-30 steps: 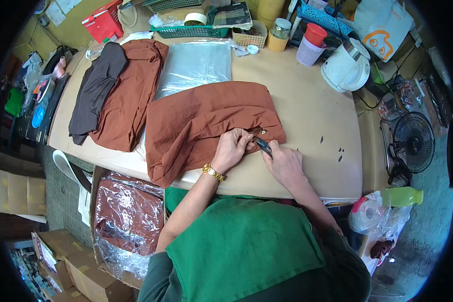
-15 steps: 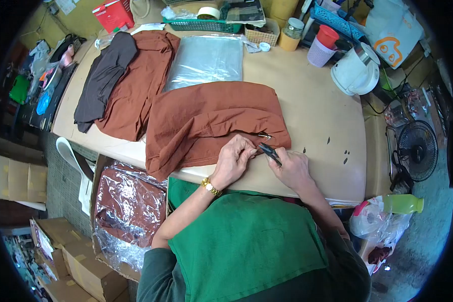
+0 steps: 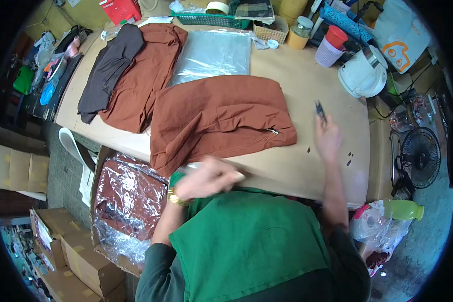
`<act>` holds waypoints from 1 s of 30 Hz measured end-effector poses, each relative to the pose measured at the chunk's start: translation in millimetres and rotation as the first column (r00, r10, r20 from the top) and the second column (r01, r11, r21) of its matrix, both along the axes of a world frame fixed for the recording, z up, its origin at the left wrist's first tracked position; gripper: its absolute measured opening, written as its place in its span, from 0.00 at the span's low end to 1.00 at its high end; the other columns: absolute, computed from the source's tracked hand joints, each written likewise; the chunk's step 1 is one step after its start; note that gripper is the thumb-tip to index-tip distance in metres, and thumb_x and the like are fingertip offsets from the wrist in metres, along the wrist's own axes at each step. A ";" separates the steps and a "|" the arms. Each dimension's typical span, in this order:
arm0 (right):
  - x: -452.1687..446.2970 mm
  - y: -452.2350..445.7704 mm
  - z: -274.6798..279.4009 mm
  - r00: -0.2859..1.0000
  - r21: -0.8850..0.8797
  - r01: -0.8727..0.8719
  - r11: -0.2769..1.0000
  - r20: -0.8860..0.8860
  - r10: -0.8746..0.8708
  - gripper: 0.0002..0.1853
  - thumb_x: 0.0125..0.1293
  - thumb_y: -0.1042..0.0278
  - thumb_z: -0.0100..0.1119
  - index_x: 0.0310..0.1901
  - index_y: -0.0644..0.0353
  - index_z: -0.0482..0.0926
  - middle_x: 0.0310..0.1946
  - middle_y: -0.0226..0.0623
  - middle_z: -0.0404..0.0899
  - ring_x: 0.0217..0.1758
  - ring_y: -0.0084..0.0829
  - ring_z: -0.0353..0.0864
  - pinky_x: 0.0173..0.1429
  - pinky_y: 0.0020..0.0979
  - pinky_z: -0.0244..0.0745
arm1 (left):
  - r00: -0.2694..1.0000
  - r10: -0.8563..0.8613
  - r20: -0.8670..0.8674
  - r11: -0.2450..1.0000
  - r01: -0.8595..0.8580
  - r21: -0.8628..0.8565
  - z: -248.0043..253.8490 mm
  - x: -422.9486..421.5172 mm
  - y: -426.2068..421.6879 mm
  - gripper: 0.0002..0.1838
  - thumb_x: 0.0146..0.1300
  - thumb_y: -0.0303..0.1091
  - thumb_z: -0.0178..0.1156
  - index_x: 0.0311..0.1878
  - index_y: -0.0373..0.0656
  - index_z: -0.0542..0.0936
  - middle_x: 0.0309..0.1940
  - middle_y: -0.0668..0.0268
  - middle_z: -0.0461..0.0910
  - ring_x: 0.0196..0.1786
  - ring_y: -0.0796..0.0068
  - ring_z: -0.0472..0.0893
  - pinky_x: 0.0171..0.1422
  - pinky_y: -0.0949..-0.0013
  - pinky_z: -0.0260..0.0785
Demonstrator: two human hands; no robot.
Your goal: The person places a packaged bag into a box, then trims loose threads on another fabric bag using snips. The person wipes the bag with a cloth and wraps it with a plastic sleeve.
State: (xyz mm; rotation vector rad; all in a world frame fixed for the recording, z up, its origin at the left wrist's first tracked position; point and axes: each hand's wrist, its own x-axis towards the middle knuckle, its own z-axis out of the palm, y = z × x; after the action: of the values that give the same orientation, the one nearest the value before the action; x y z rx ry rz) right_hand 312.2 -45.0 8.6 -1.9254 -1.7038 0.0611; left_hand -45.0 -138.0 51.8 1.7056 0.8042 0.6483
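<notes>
A folded rust-brown garment (image 3: 221,110) lies across the middle of the table, a metal zipper pull (image 3: 272,131) showing near its right end. My right hand (image 3: 328,137) is raised to the right of the garment, apart from it, and closed around small dark thread snips (image 3: 320,110) that point away from me. My left hand (image 3: 206,178), with a gold watch (image 3: 176,197) at the wrist, hovers by the table's front edge just below the garment. Motion smears its fingers, so whether it holds anything is not clear.
Behind lie another rust garment (image 3: 161,55) with a dark grey piece (image 3: 113,68) and a stack of clear plastic bags (image 3: 214,53). A white kettle (image 3: 362,75) stands back right. An open carton (image 3: 99,201) with bagged garments sits left of my green-covered lap (image 3: 251,241).
Both hands have left the garment's front edge. My right hand went up and right with the snips; my left hand came down and left toward me. The zipper pull is now uncovered.
</notes>
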 end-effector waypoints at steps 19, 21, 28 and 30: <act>-17.7 29.4 92.0 0.422 0.347 -0.642 0.683 -0.584 0.694 0.11 0.61 0.80 0.56 0.43 0.65 0.85 0.42 0.37 0.83 0.43 0.25 0.81 0.52 0.28 0.75 | 0.815 0.553 0.174 0.602 -0.536 0.592 37.7 -88.4 -6.6 0.16 0.52 0.11 0.57 0.36 0.43 0.86 0.46 0.62 0.82 0.58 0.59 0.76 0.64 0.61 0.67; 23.8 10.2 98.9 0.427 0.239 -0.743 0.625 -0.549 0.718 0.12 0.62 0.80 0.54 0.43 0.65 0.86 0.47 0.40 0.83 0.48 0.25 0.81 0.55 0.30 0.76 | 0.910 0.273 -0.311 0.830 -0.059 0.554 45.3 -99.1 -13.0 0.11 0.55 0.19 0.62 0.39 0.42 0.86 0.45 0.64 0.83 0.59 0.59 0.77 0.64 0.59 0.69; 77.1 12.9 -18.7 0.906 -0.330 -0.418 0.846 -0.089 0.413 0.23 0.73 0.67 0.48 0.68 0.60 0.70 0.71 0.45 0.66 0.75 0.38 0.63 0.76 0.52 0.55 | 0.651 0.726 -0.222 0.683 -0.645 0.343 7.0 -94.2 -16.3 0.23 0.61 0.33 0.67 0.59 0.37 0.78 0.46 0.55 0.81 0.52 0.58 0.80 0.54 0.60 0.73; 57.4 28.3 -31.3 0.914 -0.336 -0.312 0.889 0.149 0.377 0.26 0.75 0.63 0.48 0.71 0.59 0.66 0.75 0.44 0.60 0.79 0.40 0.57 0.78 0.54 0.48 | 0.588 0.781 -0.213 0.619 -0.678 0.398 -3.8 -88.9 3.8 0.30 0.63 0.38 0.67 0.66 0.37 0.72 0.55 0.53 0.77 0.53 0.59 0.80 0.54 0.61 0.73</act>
State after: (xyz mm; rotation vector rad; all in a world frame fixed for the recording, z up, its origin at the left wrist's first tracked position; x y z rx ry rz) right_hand 369.6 -16.7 -22.6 -1.8635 -2.2858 0.2802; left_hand -133.9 -134.2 48.0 1.7252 1.8398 1.0560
